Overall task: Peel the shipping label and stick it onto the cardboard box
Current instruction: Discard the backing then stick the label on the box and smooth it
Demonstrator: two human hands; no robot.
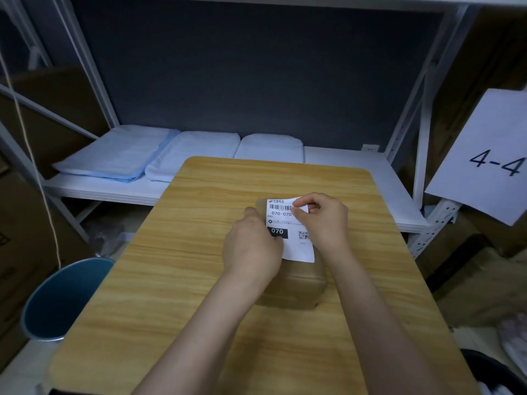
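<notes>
A small brown cardboard box [293,289] stands on the wooden table [185,280], right of centre. A white shipping label [296,246] with a barcode, "070" print and a QR code lies over the box's top. My right hand [322,218] pinches the label's far right corner, which curls up from the sheet. My left hand [251,246] holds the label's left edge against the box, covering part of the print. The box's top is mostly hidden by the label and my hands.
A blue bin [57,300] stands on the floor left of the table. Behind the table a white shelf [356,172] carries folded pale blue cloths [119,155]. A paper sign "4-4" [490,158] hangs at right, with cardboard boxes [470,280] below it.
</notes>
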